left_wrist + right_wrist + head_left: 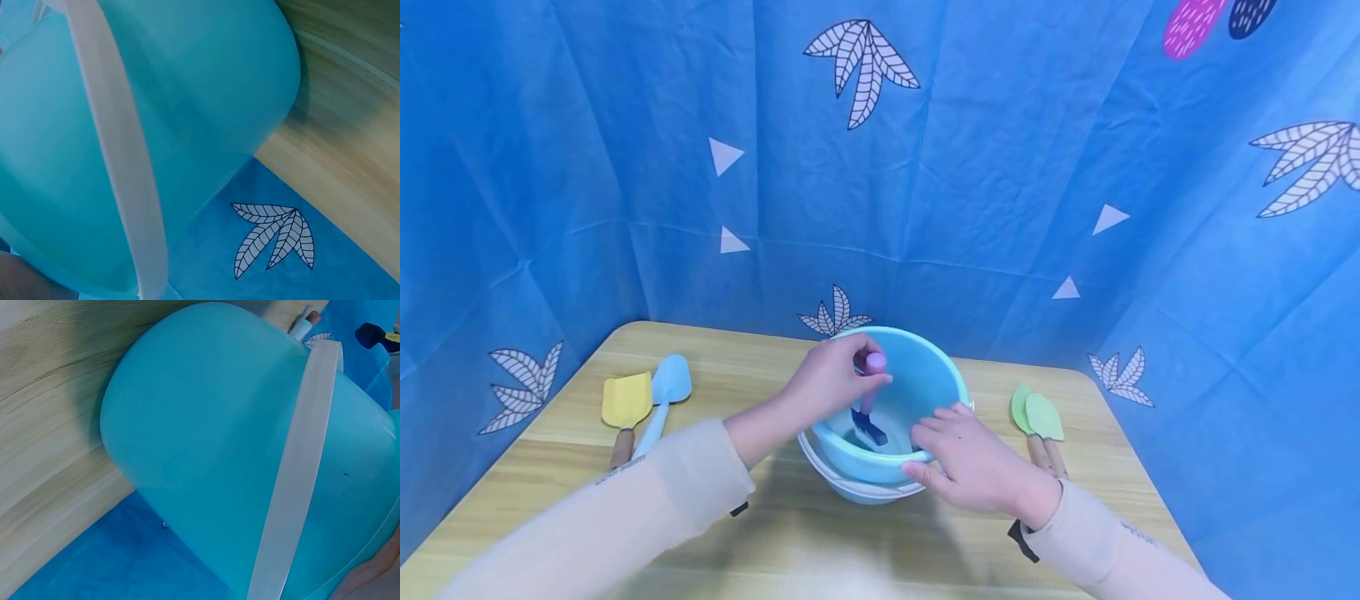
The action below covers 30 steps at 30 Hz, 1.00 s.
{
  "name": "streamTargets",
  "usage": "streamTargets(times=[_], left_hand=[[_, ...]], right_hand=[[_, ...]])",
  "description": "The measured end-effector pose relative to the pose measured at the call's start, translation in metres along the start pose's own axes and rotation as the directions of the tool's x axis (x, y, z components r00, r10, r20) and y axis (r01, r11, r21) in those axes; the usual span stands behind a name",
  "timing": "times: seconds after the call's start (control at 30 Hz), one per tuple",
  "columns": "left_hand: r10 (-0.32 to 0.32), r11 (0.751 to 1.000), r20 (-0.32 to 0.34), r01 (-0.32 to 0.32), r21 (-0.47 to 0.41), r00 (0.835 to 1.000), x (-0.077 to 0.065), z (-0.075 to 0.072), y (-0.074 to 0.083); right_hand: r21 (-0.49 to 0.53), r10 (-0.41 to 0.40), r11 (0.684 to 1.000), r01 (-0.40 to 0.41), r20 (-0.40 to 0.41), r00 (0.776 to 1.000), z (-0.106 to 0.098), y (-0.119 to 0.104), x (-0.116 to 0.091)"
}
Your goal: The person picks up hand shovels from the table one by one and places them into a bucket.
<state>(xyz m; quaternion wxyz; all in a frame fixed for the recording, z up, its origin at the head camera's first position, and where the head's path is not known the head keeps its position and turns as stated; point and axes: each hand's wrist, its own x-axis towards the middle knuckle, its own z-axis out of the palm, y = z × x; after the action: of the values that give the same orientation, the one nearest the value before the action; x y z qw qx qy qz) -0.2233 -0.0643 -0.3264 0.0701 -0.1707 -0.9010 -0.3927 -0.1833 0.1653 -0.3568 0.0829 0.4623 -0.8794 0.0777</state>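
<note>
A light blue bucket (925, 367) stands on the table, its white carrying handle (294, 469) hanging down along the near side. Over the bucket's opening, my left hand (831, 379) pinches a small tool by its purple handle (875, 364), between thumb and fingers. The tool's dark blue head (870, 427) points down inside the bucket; its exact kind is hard to tell. My right hand (973, 458) grips the near right rim, with the thumb outside and the fingers over the edge. The wrist views show mostly the bucket's outer wall (212, 81).
On the left of the wooden table (722, 358) lie a yellow shovel (627, 400) and a light blue shovel (672, 379), their lower ends behind my left sleeve. Two green leaf-shaped trowels (1043, 417) with wooden handles lie at the right. A blue patterned cloth (970, 167) surrounds the table.
</note>
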Motion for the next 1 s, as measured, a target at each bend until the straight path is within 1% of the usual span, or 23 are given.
streamTargets(times=[0.17, 0.3, 0.37, 0.53, 0.7, 0.93, 1.0], left_hand=[[-0.017, 0.999, 0.028, 0.016, 0.039, 0.999, 0.004, 0.004, -0.003], [-0.023, 0.998, 0.059, 0.019, 0.068, 0.998, 0.007, 0.005, -0.003], [-0.028, 0.997, 0.072, 0.023, 0.069, 0.997, 0.008, 0.005, -0.002], [-0.024, 0.998, 0.081, 0.020, 0.056, 0.996, 0.010, 0.007, -0.001], [-0.018, 0.999, 0.093, 0.015, 0.042, 0.995, 0.013, 0.011, -0.001], [-0.020, 0.999, 0.105, 0.015, 0.048, 0.994, 0.018, 0.017, 0.002], [-0.019, 0.999, 0.117, 0.015, 0.034, 0.993, 0.019, 0.018, 0.003]], right_hand=[[-0.002, -0.008, 1.000, 0.008, -0.015, 1.000, 0.000, 0.000, 0.000], [-0.006, -0.014, 1.000, 0.014, -0.019, 1.000, -0.001, 0.001, 0.000], [-0.007, -0.016, 1.000, 0.016, -0.019, 1.000, -0.001, 0.001, 0.000], [-0.005, -0.019, 1.000, 0.019, -0.023, 1.000, 0.000, 0.001, 0.000], [0.000, -0.015, 1.000, 0.015, -0.021, 1.000, 0.000, 0.001, 0.000], [0.006, -0.006, 1.000, 0.006, -0.013, 1.000, 0.000, 0.001, 0.000], [0.010, -0.004, 1.000, 0.004, -0.011, 1.000, -0.001, 0.001, 0.000]])
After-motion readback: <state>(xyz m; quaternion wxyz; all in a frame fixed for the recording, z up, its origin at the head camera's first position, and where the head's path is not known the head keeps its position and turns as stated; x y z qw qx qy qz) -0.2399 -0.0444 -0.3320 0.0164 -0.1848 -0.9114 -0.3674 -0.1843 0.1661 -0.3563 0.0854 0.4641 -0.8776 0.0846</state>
